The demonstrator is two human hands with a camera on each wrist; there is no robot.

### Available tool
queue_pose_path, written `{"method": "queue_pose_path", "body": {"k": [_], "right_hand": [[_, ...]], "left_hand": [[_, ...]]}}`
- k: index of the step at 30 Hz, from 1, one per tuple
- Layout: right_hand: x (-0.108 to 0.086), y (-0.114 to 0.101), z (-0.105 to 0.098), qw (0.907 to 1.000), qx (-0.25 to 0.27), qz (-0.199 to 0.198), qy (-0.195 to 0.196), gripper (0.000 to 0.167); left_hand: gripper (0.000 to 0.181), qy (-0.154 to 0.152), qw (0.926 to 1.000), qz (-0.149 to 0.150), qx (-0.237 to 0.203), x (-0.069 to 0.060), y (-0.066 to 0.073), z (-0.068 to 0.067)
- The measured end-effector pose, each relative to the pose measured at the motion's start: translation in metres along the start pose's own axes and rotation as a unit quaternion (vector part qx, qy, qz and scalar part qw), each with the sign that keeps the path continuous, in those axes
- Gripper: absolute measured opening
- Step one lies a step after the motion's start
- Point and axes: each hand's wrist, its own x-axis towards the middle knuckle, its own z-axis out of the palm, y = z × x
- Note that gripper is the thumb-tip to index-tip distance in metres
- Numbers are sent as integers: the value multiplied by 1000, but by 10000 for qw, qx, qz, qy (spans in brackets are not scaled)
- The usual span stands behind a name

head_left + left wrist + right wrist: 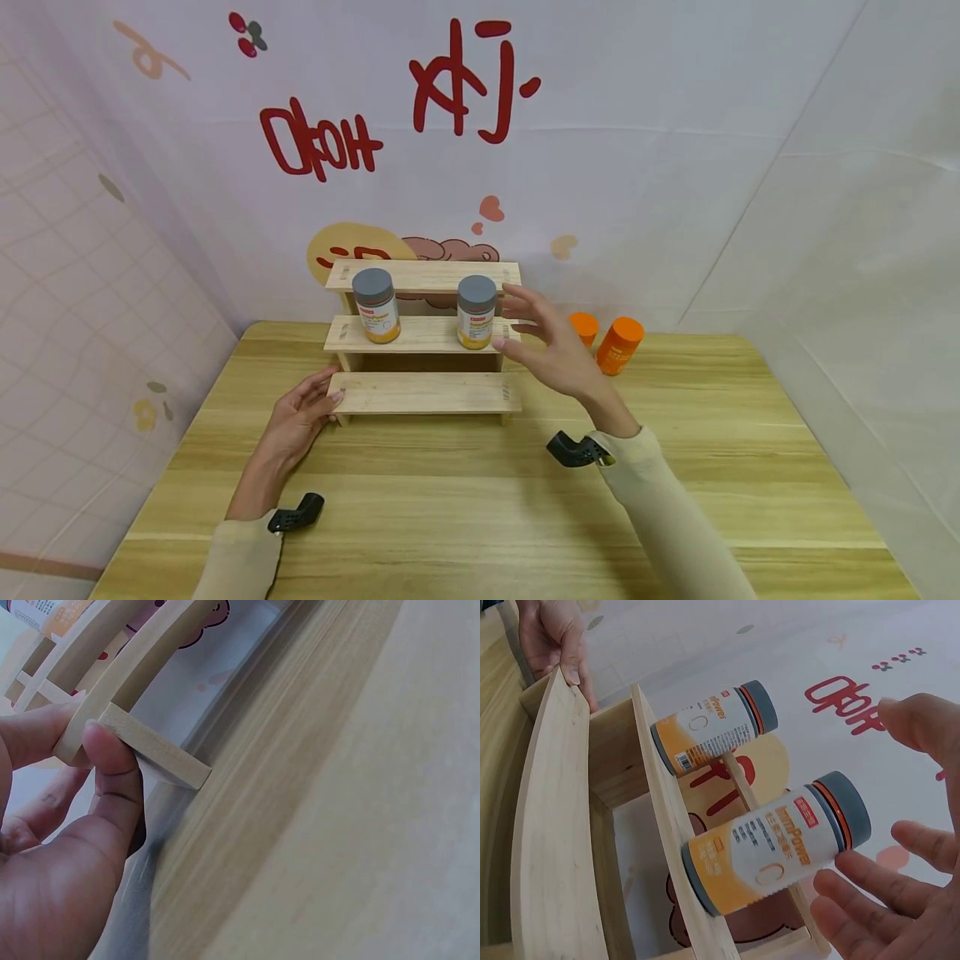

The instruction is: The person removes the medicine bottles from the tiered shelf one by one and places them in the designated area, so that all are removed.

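Note:
A three-tier wooden step shelf (420,393) stands on the table. My left hand (296,423) grips the left end of its lowest board, thumb and fingers pinching the wood in the left wrist view. On the middle tier stand two grey-lidded supplement jars with white and yellow labels: a left jar (378,320) and a right jar (476,320). Beside the right jar is my right hand (553,348), its fingers spread and loosely bent, holding nothing. In the right wrist view, a fingertip (847,862) is close to that jar's lid; contact cannot be told.
Two orange bottles stand right of the shelf, behind my right hand: a nearer bottle (621,343) and a partly hidden bottle (583,327). A white printed backdrop (637,167) rises behind the wood-grain table (450,508).

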Motion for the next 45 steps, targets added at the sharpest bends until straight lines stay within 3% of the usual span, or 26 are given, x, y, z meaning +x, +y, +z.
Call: {"method": "queue_pose_path", "body": {"k": [4, 11, 23, 32, 39, 45], "right_hand": [[8, 0, 5, 9999, -75, 31, 61, 71], [19, 0, 11, 9986, -141, 455, 228, 72], [40, 7, 20, 9965, 22, 818, 158, 73], [50, 13, 25, 9952, -167, 926, 262, 66], [49, 18, 30, 9946, -433, 828, 451, 50], [48, 23, 34, 9957, -262, 736, 500, 48]], "left_hand": [[63, -21, 10000, 21, -12, 0, 0, -1], [53, -145, 9997, 199, -8, 0, -1, -1], [50, -204, 9995, 243, -63, 1, -4, -4], [57, -210, 9995, 224, -42, 1, -4, -4], [60, -197, 9996, 200, 18, 2, -4, -4], [61, -156, 9997, 133, 109, 1, -3, -5]]}}
